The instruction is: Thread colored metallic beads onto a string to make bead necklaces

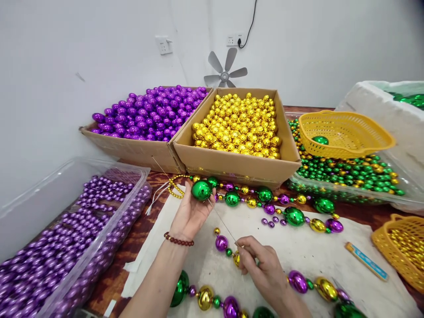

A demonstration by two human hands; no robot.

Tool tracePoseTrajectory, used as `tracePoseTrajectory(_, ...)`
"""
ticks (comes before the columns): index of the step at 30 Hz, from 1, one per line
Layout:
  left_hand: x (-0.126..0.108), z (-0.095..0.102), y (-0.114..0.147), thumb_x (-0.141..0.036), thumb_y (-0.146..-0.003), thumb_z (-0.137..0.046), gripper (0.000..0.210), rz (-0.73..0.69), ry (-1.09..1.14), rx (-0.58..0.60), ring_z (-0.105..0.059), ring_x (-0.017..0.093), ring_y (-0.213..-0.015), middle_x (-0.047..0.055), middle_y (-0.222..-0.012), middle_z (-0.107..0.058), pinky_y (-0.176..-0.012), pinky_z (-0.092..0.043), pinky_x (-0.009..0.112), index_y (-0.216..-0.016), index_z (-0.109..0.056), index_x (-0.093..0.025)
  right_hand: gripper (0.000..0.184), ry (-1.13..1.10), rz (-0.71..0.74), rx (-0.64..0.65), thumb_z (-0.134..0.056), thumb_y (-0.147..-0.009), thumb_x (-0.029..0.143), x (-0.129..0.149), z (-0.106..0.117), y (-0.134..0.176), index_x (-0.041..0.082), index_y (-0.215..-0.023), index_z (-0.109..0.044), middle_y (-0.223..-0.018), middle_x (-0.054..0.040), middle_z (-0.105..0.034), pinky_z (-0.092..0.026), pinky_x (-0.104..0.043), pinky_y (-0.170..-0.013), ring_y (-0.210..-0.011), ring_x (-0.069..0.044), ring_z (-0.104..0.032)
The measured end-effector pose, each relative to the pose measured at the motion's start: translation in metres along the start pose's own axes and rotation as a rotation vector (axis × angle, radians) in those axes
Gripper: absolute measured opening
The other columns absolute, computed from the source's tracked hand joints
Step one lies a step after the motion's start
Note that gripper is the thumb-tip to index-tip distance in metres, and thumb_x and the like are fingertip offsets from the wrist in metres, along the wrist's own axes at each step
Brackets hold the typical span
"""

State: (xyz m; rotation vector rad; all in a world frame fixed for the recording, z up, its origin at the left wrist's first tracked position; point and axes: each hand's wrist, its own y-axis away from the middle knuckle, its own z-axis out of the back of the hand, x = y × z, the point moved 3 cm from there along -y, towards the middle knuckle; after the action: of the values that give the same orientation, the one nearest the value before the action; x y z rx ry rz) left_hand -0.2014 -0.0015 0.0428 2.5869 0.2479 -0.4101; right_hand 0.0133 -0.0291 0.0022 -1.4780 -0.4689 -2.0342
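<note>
One green bead point(202, 190) — held in left hand point(193, 215).

Walled off along the back edge of the bench point(141, 229) by the purple-bead carton point(132, 148) and gold-bead carton point(232, 165), set side by side. Pretty hemmed in at the left edge too, thanks to the clear bin point(39, 198), with just a narrow strip of wood open beside the white cloth point(318, 247). Jammed at the back right corner by the green-bead tub point(331, 192) and yellow basket point(344, 152). Tight near the right edge because of the smaller basket point(380, 234). Strung across mid-cloth with a thin wire point(222, 221) between left hand point(192, 214) and right hand point(260, 265), so awkward there. Cluttered toward the back by the rear garland point(294, 217), toward the front by the front garland point(205, 297). Nicely open from the right hand to the cutter point(367, 261).
</note>
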Motion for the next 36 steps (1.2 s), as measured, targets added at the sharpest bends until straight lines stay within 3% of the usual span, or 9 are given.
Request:
tracePoseTrajectory(10,0.002,0.003,-0.004,-0.044,-0.088,-0.058,0.033,-0.011,-0.056,0.024,-0.065,0.025,-0.096,0.012,-0.112,-0.064,-0.068,-0.059,0.032,-0.105,-0.064,-0.016,0.017,-0.009,-0.013,-0.007,-0.042,-0.098,0.029,-0.003,-0.003,-0.001,0.020,-0.096,-0.056,-0.057,0.0031,-0.060,-0.047,-0.020,-0.053,-0.049,-0.013,-0.060)
tracePoseTrajectory(19,0.013,-0.009,0.023,-0.035,-0.091,-0.059,0.032,-0.218,-0.326,0.186,-0.062,0.020,-0.093,0.010,-0.118,-0.064,-0.081,-0.056,0.036,-0.118,-0.064,-0.019,0.020,-0.083,-0.044,0.021,-0.035,-0.102,0.033,-0.006,-0.009,-0.008,0.021,-0.101,-0.051,-0.064,0.0017,-0.061,-0.050,-0.020,-0.057,-0.057,-0.012,-0.061)
tracePoseTrajectory(23,0.026,-0.006,0.038,-0.032,-0.090,-0.060,0.032,-0.269,-0.427,0.189,-0.061,0.019,-0.094,0.010,-0.119,-0.063,-0.082,-0.053,0.033,-0.120,-0.063,-0.020,0.023,-0.094,-0.052,-0.016,-0.035,-0.102,0.035,-0.004,-0.014,-0.014,0.021,-0.100,-0.052,-0.063,0.0021,-0.059,-0.049,-0.019,-0.053,-0.054,-0.012,-0.059)
tracePoseTrajectory(27,0.044,0.001,0.050,-0.031,-0.089,-0.061,0.035,-0.228,-0.460,0.182,-0.061,0.019,-0.093,0.009,-0.113,-0.065,-0.078,-0.051,0.028,-0.123,-0.062,-0.021,0.023,-0.145,-0.074,-0.046,-0.036,-0.102,0.034,0.004,-0.014,-0.018,0.021,-0.098,-0.054,-0.063,0.0025,-0.058,-0.048,-0.020,-0.054,-0.054,-0.012,-0.060)
tracePoseTrajectory(32,0.056,0.009,0.056,-0.030,-0.090,-0.060,0.038,-0.202,-0.445,0.157,-0.061,0.017,-0.087,0.007,-0.108,-0.066,-0.075,-0.048,0.026,-0.127,-0.060,-0.023,0.019,-0.235,-0.038,0.045,-0.039,-0.100,0.027,0.008,-0.007,-0.015,0.021,-0.111,-0.054,-0.079,-0.0004,-0.066,-0.051,-0.023,-0.064,-0.065,-0.013,-0.065)
tracePoseTrajectory(36,0.060,0.012,0.054,-0.030,-0.091,-0.059,0.036,-0.228,-0.538,0.128,-0.059,0.014,-0.083,0.006,-0.109,-0.066,-0.072,-0.046,0.023,-0.126,-0.061,-0.025,0.015,-0.341,-0.165,0.014,-0.045,-0.097,0.030,-0.001,-0.003,-0.010,0.020,-0.098,-0.056,-0.085,-0.0037,-0.072,-0.049,-0.023,-0.060,-0.066,-0.015,-0.068)
